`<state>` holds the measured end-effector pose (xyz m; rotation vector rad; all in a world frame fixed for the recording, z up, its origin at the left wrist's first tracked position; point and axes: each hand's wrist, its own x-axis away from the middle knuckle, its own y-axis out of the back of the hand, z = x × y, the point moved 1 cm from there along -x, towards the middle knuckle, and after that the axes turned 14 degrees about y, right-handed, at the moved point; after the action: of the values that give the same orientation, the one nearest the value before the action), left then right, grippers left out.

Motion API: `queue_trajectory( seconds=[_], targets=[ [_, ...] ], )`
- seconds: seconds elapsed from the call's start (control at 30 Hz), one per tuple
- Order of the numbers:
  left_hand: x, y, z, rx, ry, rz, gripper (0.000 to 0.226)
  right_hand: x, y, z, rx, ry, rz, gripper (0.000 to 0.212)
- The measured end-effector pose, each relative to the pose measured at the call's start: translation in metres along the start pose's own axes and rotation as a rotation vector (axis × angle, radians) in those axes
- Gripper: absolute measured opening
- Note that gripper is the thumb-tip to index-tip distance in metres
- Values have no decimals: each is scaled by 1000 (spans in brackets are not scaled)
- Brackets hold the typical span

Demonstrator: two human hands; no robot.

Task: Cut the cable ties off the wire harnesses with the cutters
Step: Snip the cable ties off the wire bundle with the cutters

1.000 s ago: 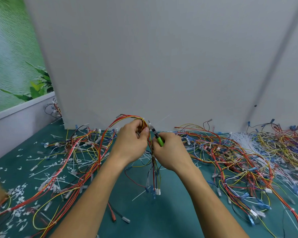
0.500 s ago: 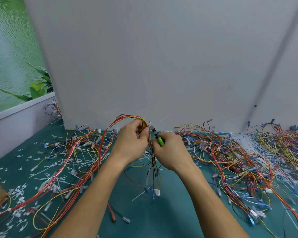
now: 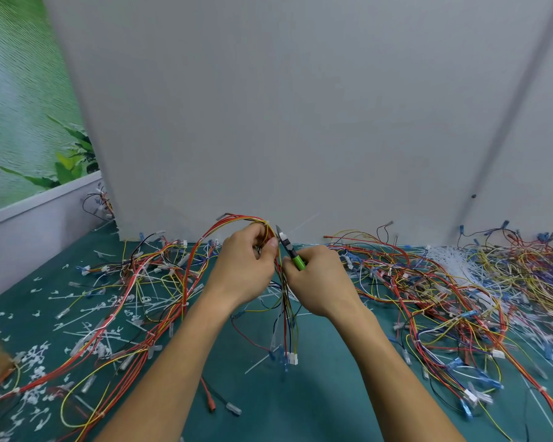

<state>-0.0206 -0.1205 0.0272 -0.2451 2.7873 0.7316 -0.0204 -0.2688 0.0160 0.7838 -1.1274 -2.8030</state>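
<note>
— Green-handled steel side cutters (image 3: 289, 250) are in the right hand (image 3: 320, 282). Fingers are wrapped round the handles. The steel nose points up and away from the person, toward the plain grey wall panel (image 3: 300, 106).
— Blades open or closed?
— Cannot tell, too small from here. The nose sits just beside the left thumb.
— Left hand?
— The left hand (image 3: 246, 269) pinches a held harness of red and yellow wires (image 3: 237, 219) near the top of its arch, thumb against curled fingers. Both hands are raised above the teal table mat (image 3: 300, 406), close together.
— Where does the harness run?
— 1 side arcs left and down into the loose red and yellow wires on the left of the mat (image 3: 147, 275). The other side hangs straight down between the 2 wrists and ends in a small white plastic connector (image 3: 291, 358) with blue terminals beside it. Touching the mat or just above it, cannot tell.
— Is there a tie at the blades?
— Cannot make one out.
— Rest of the bench?
— There is a big tangle of red, yellow and blue harnesses on the right (image 3: 428, 301), with a sheaf of thin white strands (image 3: 450, 263) behind it near the wall. White cut cable ties (image 3: 93, 317) are scattered over the left side of the mat. A green leaf-print backdrop (image 3: 20, 106) stands at far left.
</note>
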Motion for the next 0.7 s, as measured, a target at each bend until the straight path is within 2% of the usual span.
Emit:
queue_trajectory(
  seconds=[0.7],
  targets=[
    [1,0,-1,-8,19,3,21,2,0,2,27,35,33,35]
  ],
)
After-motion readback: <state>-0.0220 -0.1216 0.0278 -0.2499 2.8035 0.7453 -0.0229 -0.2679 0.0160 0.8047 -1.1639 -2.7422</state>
